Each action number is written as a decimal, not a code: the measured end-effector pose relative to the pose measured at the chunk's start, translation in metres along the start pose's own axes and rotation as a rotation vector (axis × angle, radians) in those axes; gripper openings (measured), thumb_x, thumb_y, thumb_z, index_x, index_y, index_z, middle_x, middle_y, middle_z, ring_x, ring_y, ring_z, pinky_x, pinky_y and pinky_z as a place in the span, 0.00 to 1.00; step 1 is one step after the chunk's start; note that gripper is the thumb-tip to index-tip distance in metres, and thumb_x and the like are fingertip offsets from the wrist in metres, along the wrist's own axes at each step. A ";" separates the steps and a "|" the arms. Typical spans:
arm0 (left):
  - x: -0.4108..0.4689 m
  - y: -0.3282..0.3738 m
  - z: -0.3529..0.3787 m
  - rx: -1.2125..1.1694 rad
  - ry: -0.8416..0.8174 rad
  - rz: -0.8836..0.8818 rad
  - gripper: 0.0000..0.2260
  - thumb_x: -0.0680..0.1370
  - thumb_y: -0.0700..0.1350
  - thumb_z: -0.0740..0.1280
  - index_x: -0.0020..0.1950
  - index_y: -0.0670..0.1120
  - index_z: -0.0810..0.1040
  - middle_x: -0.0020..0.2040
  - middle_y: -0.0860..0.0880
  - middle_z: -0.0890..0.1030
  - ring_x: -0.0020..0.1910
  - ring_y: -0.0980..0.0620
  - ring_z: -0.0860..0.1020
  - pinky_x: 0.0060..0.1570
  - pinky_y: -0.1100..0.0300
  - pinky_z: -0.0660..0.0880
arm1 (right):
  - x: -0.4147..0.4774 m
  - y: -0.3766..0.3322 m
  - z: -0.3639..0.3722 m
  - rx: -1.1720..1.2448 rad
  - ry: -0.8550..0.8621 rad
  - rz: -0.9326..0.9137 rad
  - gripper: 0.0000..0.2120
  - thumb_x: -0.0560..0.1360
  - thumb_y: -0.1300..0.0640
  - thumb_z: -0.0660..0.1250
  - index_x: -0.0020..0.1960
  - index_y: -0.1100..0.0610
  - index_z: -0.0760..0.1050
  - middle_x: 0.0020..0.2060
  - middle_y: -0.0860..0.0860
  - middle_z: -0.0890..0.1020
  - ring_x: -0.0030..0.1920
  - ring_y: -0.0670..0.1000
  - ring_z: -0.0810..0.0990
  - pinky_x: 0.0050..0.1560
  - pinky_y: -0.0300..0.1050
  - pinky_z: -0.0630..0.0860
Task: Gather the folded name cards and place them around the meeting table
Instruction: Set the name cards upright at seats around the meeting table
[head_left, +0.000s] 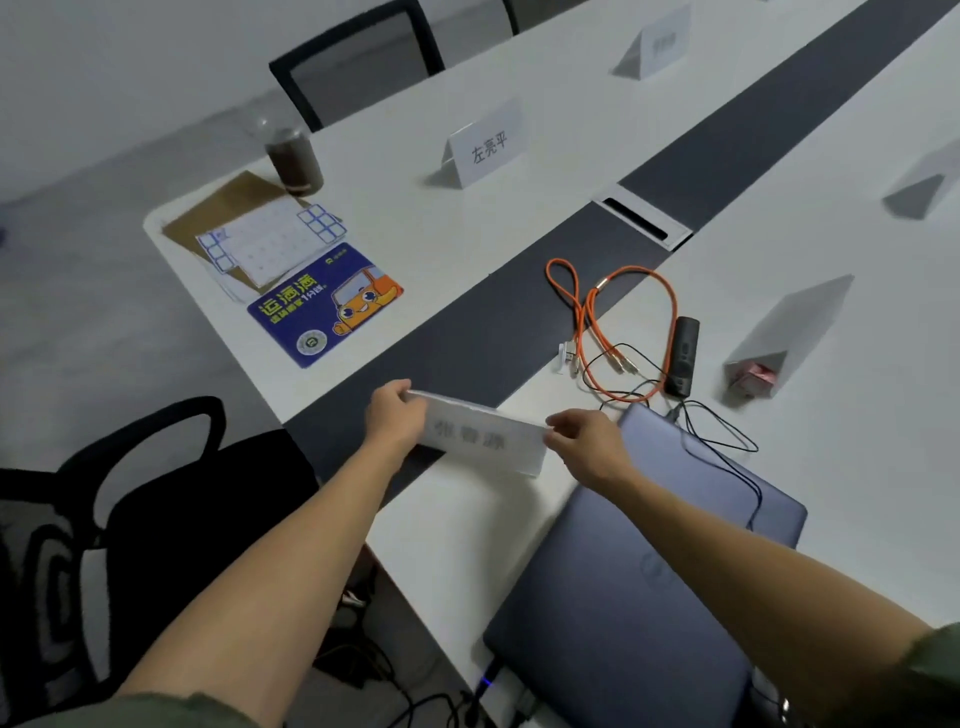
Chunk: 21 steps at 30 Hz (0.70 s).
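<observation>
A white folded name card (483, 435) with blurred grey characters is held near the front edge of the white meeting table (571, 119). My left hand (394, 418) pinches its left end and my right hand (587, 441) pinches its right end. Another name card (485, 144) with black characters stands upright on the far side of the table. A further card (657, 44) stands behind it, blurred. On the near right side a card (795, 332) stands with its back to me, and one more card (930, 182) shows at the right edge.
A closed blue laptop (639, 582) with a black cable lies under my right arm. Orange cables (608, 322), a black remote (683, 356), a blue mouse pad (324, 306), papers (265, 239), a dark drink bottle (293, 158) and black chairs (156, 499) surround the spot.
</observation>
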<state>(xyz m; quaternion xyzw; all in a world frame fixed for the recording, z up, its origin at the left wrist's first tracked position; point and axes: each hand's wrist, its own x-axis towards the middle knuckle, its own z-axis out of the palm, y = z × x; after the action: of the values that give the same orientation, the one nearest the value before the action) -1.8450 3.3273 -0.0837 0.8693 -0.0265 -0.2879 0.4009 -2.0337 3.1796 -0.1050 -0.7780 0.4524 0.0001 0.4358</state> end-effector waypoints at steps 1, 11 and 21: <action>0.002 0.003 0.003 -0.032 0.050 -0.025 0.22 0.80 0.42 0.62 0.74 0.46 0.65 0.70 0.45 0.70 0.65 0.45 0.72 0.55 0.56 0.72 | 0.003 -0.001 -0.002 -0.085 0.005 -0.019 0.18 0.75 0.51 0.69 0.63 0.56 0.78 0.57 0.50 0.82 0.50 0.48 0.81 0.52 0.43 0.77; 0.036 0.037 0.042 -0.353 0.038 -0.209 0.21 0.81 0.42 0.62 0.74 0.48 0.65 0.64 0.44 0.73 0.56 0.45 0.77 0.58 0.49 0.78 | 0.044 0.002 0.006 -0.492 -0.139 -0.318 0.23 0.78 0.43 0.62 0.71 0.48 0.69 0.61 0.50 0.79 0.57 0.55 0.78 0.53 0.48 0.74; 0.095 0.083 0.062 -0.231 -0.197 0.022 0.25 0.80 0.36 0.60 0.76 0.49 0.62 0.57 0.49 0.73 0.55 0.50 0.74 0.61 0.52 0.76 | 0.108 -0.024 0.003 -0.469 0.068 -0.397 0.15 0.79 0.45 0.58 0.60 0.50 0.75 0.48 0.51 0.81 0.44 0.53 0.77 0.36 0.44 0.70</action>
<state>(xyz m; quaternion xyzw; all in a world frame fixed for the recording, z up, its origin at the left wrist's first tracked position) -1.7829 3.2026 -0.1025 0.7845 -0.0418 -0.3687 0.4968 -1.9521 3.1108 -0.1337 -0.9301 0.2936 -0.0063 0.2205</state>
